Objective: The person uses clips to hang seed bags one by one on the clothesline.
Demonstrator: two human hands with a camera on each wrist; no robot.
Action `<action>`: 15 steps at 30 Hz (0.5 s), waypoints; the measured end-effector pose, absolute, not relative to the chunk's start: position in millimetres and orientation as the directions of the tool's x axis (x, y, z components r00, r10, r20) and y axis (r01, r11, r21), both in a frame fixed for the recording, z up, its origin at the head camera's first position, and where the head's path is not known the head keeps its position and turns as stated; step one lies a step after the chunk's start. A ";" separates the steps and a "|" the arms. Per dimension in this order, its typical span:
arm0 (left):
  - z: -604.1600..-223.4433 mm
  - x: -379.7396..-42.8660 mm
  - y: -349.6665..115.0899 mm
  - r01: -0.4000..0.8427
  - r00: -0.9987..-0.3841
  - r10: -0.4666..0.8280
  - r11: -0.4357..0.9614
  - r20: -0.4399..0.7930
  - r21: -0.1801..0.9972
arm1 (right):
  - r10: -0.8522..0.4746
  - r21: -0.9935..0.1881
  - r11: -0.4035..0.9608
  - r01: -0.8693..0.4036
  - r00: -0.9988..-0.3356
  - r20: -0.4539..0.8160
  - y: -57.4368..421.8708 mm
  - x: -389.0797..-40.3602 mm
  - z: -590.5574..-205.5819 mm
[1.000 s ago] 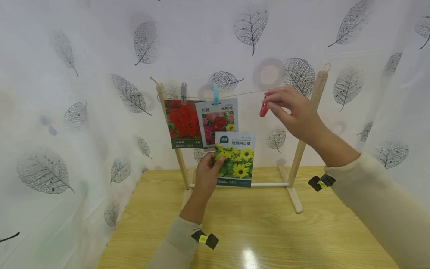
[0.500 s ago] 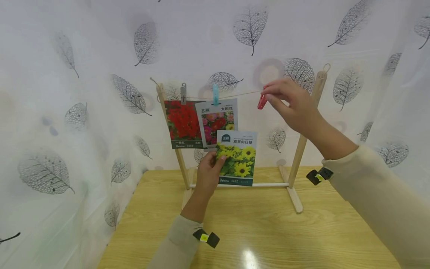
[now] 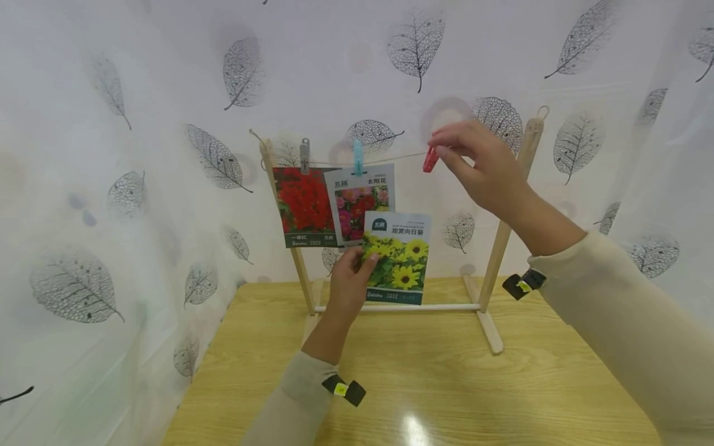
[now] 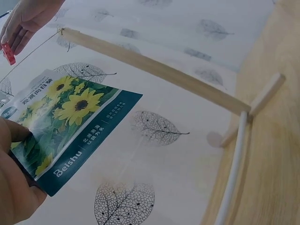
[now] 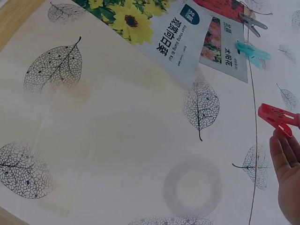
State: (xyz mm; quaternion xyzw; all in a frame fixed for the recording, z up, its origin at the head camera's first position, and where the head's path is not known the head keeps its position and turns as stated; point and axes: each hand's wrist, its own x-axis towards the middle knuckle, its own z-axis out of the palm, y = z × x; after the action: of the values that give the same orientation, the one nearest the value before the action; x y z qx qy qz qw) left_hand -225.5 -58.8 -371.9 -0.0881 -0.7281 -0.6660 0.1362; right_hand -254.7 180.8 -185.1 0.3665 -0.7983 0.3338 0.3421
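By its left edge, my left hand pinches a seed packet with yellow flowers, thumb in front, below the line. My right hand pinches a red clothespin near the thin string; in the right wrist view the clothespin appears beside the string, with no packet in its jaws. Further left, a grey clothespin holds a packet with red flowers on the string. A light blue clothespin holds a packet with pink and red flowers, partly hidden behind the yellow-flower packet.
The string runs between two wooden posts, the left post and the right post. A white rod joins them low down. The rack stands on a wood-grain table before a leaf-patterned curtain.
My right hand has moved left and slightly up with the red clothespin. My left hand has shifted the yellow-flower packet a little right and up.
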 end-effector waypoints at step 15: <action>-370.1 -235.0 -47.5 0.304 -0.950 -0.061 0.050 0.306 0.951 | -0.318 -0.291 0.521 -0.803 -0.498 0.807 168.8 -262.6 -175.4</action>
State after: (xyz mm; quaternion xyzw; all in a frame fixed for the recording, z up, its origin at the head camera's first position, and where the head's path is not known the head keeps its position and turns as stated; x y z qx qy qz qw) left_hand -235.0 -47.5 -370.1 -0.0851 -0.7120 -0.6841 0.1334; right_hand -262.6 168.8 -175.4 0.3520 -0.7959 0.3403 0.3563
